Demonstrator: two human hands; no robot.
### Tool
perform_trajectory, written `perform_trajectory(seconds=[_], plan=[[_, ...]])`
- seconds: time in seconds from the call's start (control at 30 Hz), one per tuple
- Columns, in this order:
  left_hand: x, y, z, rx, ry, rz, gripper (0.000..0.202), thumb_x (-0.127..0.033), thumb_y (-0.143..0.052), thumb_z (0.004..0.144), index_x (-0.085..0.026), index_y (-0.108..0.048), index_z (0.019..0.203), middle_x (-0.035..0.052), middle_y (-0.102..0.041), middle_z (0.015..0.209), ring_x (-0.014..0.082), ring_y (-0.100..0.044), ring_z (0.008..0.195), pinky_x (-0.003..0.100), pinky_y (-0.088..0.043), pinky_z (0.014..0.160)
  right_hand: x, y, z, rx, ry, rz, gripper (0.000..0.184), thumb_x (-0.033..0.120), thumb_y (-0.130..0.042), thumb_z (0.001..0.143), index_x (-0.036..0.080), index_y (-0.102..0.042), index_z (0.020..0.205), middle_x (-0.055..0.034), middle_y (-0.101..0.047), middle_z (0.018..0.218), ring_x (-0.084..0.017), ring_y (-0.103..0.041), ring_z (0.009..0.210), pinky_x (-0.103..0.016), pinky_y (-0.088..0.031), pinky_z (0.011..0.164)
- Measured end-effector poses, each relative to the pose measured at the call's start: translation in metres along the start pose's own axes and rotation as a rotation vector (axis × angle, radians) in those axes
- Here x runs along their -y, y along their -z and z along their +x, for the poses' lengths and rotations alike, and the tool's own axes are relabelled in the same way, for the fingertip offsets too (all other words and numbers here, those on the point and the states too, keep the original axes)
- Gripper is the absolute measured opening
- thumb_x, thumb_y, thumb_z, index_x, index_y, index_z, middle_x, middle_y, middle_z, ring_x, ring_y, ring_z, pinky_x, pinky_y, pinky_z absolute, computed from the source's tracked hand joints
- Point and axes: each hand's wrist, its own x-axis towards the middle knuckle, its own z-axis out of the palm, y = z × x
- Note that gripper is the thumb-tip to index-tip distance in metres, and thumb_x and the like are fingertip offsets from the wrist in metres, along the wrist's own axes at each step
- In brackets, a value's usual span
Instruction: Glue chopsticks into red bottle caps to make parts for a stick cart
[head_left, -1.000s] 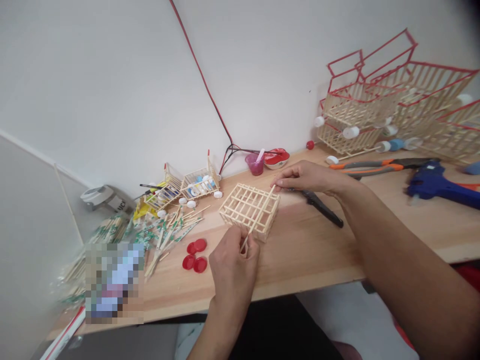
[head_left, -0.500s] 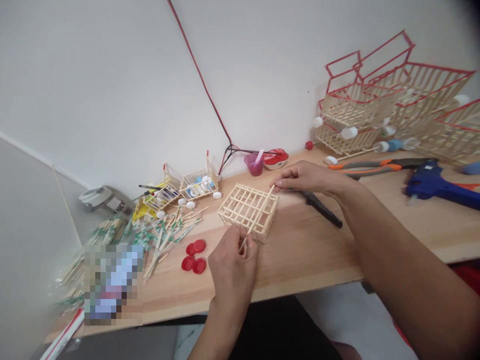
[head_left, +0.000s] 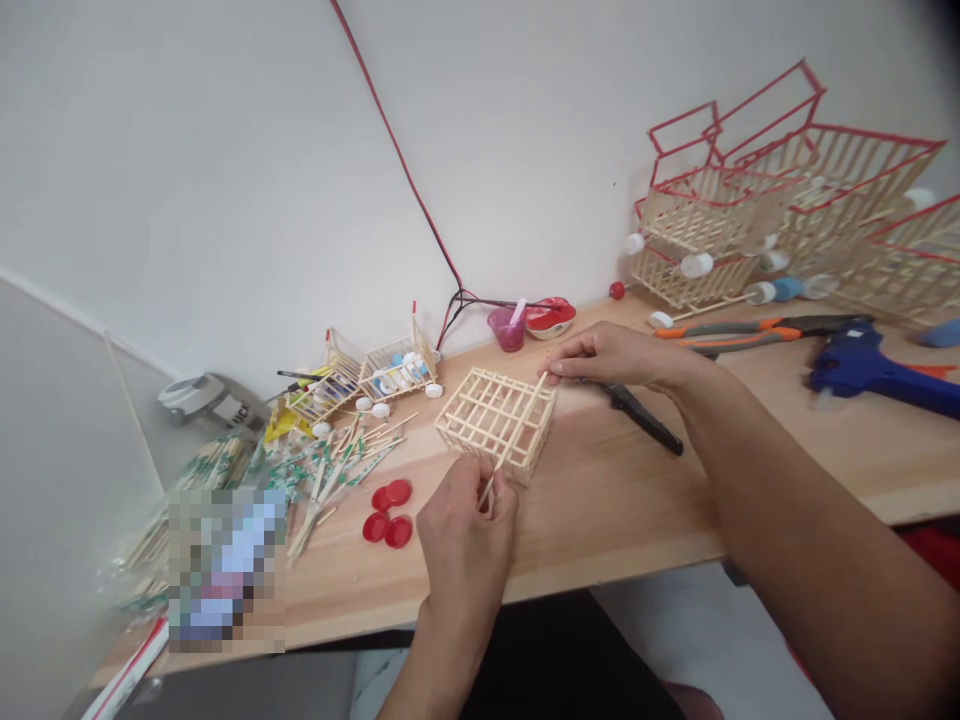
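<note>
A lattice cage of thin wooden sticks (head_left: 495,420) sits on the wooden tabletop (head_left: 600,510). A single wooden stick (head_left: 516,435) lies slanted across its top. My left hand (head_left: 465,530) pinches the stick's lower end at the cage's near corner. My right hand (head_left: 619,355) reaches over the far side, its fingertips closed on the stick's upper end. Black-handled pliers (head_left: 641,420) lie partly under my right hand, apart from the cage.
Three red bottle caps (head_left: 386,512) and a heap of loose sticks (head_left: 337,480) lie left of the cage. Small cages with white caps (head_left: 390,372) stand behind them. To the right are a blue glue gun (head_left: 870,365), orange-handled pliers (head_left: 750,335) and large red-edged lattice frames (head_left: 787,215).
The whole view drifts slightly as my head shifts. Both hands and the stick stay almost in place on the cage.
</note>
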Motion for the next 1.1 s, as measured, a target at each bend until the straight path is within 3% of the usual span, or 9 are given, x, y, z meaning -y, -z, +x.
perform_trajectory(seconds=[0.8, 1.0, 1.1], plan=[[-0.003, 0.004, -0.001, 0.026, 0.017, -0.046, 0.016, -0.019, -0.054, 0.083, -0.018, -0.051, 0.067, -0.0031, -0.055, 0.059, 0.0088, -0.051, 0.053, 0.019, -0.035, 0.055, 0.006, 0.001, -0.005, -0.015, 0.009, -0.039, 0.037, 0.055, -0.056, 0.078, 0.02, -0.068, 0.081, -0.0011, -0.063, 0.076, -0.016, -0.053, 0.072, -0.028, -0.037, 0.065], [0.006, 0.011, -0.003, 0.054, 0.143, -0.299, 0.014, -0.023, -0.053, 0.084, -0.017, -0.054, 0.071, -0.0027, -0.056, 0.062, 0.0089, -0.05, 0.056, 0.019, -0.036, 0.054, 0.02, -0.002, -0.011, -0.075, 0.04, -0.001, 0.04, 0.059, -0.057, 0.079, 0.02, -0.065, 0.08, 0.0003, -0.061, 0.074, -0.014, -0.052, 0.07, -0.026, -0.036, 0.064], [0.011, 0.018, -0.002, 0.091, 0.245, -0.479, 0.015, -0.025, -0.055, 0.082, -0.017, -0.055, 0.07, -0.0028, -0.055, 0.062, 0.0088, -0.047, 0.057, 0.019, -0.035, 0.053, 0.029, -0.011, -0.017, -0.134, 0.046, 0.09, 0.041, 0.06, -0.058, 0.08, 0.02, -0.066, 0.088, -0.0013, -0.065, 0.082, -0.014, -0.054, 0.073, -0.026, -0.037, 0.063]])
